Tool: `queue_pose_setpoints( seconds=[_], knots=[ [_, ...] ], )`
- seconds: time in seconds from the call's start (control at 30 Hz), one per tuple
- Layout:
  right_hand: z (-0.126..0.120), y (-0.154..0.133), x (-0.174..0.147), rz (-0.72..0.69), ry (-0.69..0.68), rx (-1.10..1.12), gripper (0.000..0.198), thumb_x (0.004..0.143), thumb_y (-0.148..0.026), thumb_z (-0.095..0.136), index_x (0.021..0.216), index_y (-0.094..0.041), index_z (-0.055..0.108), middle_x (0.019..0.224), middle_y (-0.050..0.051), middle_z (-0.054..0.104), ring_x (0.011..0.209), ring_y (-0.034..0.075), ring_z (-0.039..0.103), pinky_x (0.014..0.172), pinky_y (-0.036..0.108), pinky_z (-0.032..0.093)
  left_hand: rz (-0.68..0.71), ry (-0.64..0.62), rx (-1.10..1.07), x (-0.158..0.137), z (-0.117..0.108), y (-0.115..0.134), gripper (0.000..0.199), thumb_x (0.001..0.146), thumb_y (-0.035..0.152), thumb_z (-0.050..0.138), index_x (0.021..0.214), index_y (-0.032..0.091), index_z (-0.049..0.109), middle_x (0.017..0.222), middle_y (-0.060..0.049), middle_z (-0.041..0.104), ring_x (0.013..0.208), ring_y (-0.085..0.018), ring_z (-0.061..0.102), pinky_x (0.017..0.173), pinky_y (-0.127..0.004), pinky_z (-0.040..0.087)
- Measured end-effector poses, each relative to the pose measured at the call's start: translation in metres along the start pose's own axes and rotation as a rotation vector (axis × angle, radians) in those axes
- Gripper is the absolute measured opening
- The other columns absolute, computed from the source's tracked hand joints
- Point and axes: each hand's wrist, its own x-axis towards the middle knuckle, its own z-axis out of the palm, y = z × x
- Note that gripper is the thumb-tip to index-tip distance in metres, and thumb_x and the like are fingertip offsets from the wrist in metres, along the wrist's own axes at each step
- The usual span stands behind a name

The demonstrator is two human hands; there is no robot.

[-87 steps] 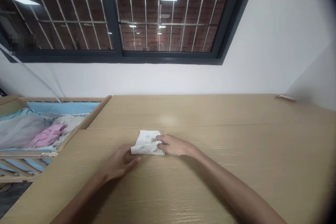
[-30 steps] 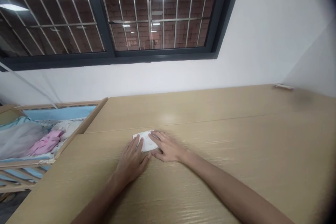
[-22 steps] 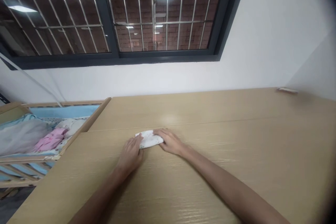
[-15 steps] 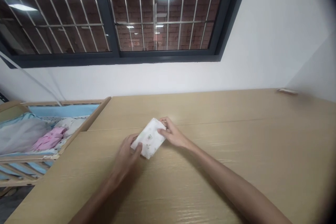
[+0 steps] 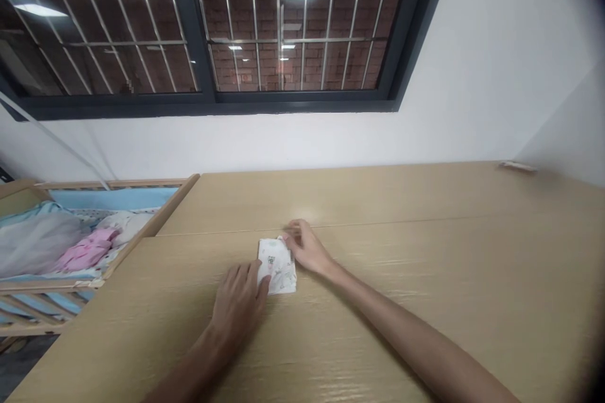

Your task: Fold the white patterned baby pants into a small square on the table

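Observation:
A small white rectangular folded piece (image 5: 278, 264) with faint small prints lies flat on the pale wood tabletop (image 5: 359, 315); whether it is cloth or a diaper I cannot tell. My left hand (image 5: 239, 296) rests at its left edge, fingers stretched out and thumb apart, touching its lower left part. At its upper right corner is my right hand (image 5: 306, 249), loosely bent, with thumb and fingers apart and the thumb near or against the corner.
A wooden crib (image 5: 155, 227) with blue lining stands against the left side, holding a pink cloth (image 5: 87, 250) and pale bedding. A dark-framed barred window (image 5: 302, 104) is above the back wall. A thin white object (image 5: 517, 166) lies at the far right corner.
The white folded piece was held tilted between both hands; now it lies flat and straighter on the tabletop, slightly nearer me. Both hands have loosened, and the left has moved lower.

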Motion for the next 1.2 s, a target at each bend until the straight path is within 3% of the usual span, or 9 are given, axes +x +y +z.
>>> queue_pose_setpoints(
  seconds=[0.1,0.2,0.3,0.4,0.6,0.77,0.93,1.07,1.2],
  knots=[
    [-0.014,-0.035,-0.011,-0.282,-0.225,-0.152,0.046,0.101,-0.042,0.047,0.143,-0.022,0.047,0.154,0.012,0.041,0.142,0.026,0.039,0.115,0.046,0.034,0.173,0.117,-0.045,-0.009,-0.005,0.019,0.029,0.098,0.030,0.047,0.122,0.016,0.057,0.116,-0.013,0.065,0.106,-0.028,0.061,0.093,-0.043,0.049],
    [-0.015,-0.058,-0.022,-0.469,-0.513,-0.194,0.047,0.105,-0.041,0.039,0.150,-0.030,0.042,0.161,0.003,0.031,0.148,0.022,0.029,0.121,0.042,0.025,0.254,0.087,-0.109,-0.022,0.000,0.039,0.034,0.094,0.030,0.051,0.124,0.016,0.057,0.125,-0.015,0.061,0.117,-0.032,0.056,0.097,-0.047,0.050],
    [-0.004,-0.054,-0.030,-0.525,-0.675,-0.188,0.047,0.106,-0.040,0.033,0.153,-0.031,0.039,0.160,0.000,0.032,0.148,0.019,0.028,0.122,0.037,0.022,0.239,0.038,-0.121,-0.030,0.009,0.048,0.026,0.092,0.032,0.052,0.112,0.018,0.063,0.112,-0.012,0.066,0.105,-0.032,0.061,0.090,-0.050,0.054],
    [0.005,-0.036,-0.027,-0.485,-0.733,-0.231,0.048,0.107,-0.043,0.029,0.153,-0.032,0.038,0.158,0.000,0.036,0.149,0.017,0.025,0.123,0.036,0.017,0.242,0.007,-0.089,-0.032,0.013,0.047,0.028,0.091,0.034,0.054,0.111,0.017,0.064,0.111,-0.013,0.067,0.104,-0.033,0.062,0.093,-0.052,0.054],
    [-0.005,-0.005,-0.002,-0.403,-0.645,-0.349,0.053,0.107,-0.047,0.024,0.158,-0.030,0.024,0.164,-0.001,0.018,0.153,0.018,0.011,0.125,0.042,0.001,0.307,-0.009,0.075,-0.032,0.017,0.042,0.058,0.094,0.044,0.053,0.140,0.009,0.048,0.143,-0.022,0.050,0.131,-0.039,0.048,0.103,-0.050,0.049],
    [-0.006,0.013,0.005,-0.374,-0.506,-0.331,0.056,0.106,-0.047,0.027,0.159,-0.027,0.023,0.164,0.001,0.021,0.152,0.021,0.015,0.126,0.044,0.007,0.290,-0.001,0.022,-0.030,0.016,0.039,0.058,0.096,0.044,0.050,0.144,0.012,0.045,0.145,-0.020,0.049,0.133,-0.035,0.048,0.105,-0.048,0.048],
    [-0.005,0.015,-0.005,-0.313,-0.280,-0.333,0.061,0.105,-0.048,0.032,0.159,-0.022,0.022,0.163,0.010,0.025,0.149,0.025,0.023,0.121,0.049,0.018,0.118,0.068,-0.114,-0.011,0.004,0.012,0.029,0.100,0.035,0.042,0.114,0.020,0.062,0.110,-0.010,0.070,0.104,-0.024,0.063,0.095,-0.041,0.049],
    [-0.009,0.011,-0.009,-0.296,-0.122,-0.370,0.047,0.102,-0.044,0.040,0.141,-0.017,0.048,0.139,0.017,0.053,0.129,0.029,0.046,0.107,0.050,0.033,-0.102,0.042,0.049,0.002,0.003,-0.008,0.034,0.100,0.042,0.040,0.085,0.019,0.060,0.085,-0.009,0.066,0.084,-0.026,0.061,0.080,-0.040,0.045],
    [-0.008,0.012,-0.009,-0.343,-0.126,-0.373,0.027,0.098,-0.035,0.051,0.117,-0.019,0.060,0.114,0.011,0.063,0.112,0.027,0.055,0.099,0.046,0.033,-0.153,-0.058,0.079,0.004,0.012,-0.011,0.036,0.099,0.046,0.041,0.079,0.020,0.056,0.081,-0.008,0.065,0.083,-0.026,0.060,0.078,-0.038,0.040]
  ],
)
